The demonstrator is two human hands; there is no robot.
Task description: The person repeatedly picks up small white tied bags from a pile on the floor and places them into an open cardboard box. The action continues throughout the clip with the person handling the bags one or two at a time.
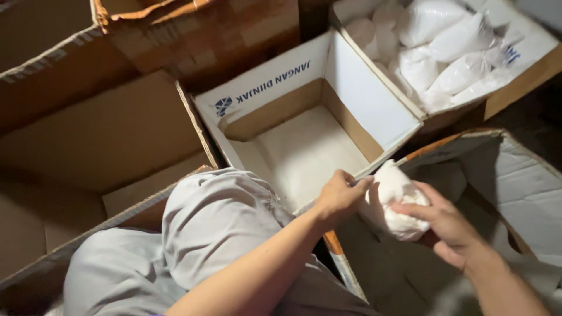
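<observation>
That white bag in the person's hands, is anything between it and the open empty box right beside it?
Nothing visible. Both hands, left and right, hold the white bag just past the rim of the empty box, whose top is open.

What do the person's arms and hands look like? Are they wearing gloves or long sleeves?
No gloves and no long sleeves. The left hand and the right hand are both bare, and both forearms are uncovered as far as the picture shows. No rings, watch or bracelets can be seen. The only clothing in view is the light grey trousers over the knees, loose and a bit wrinkled.
</observation>
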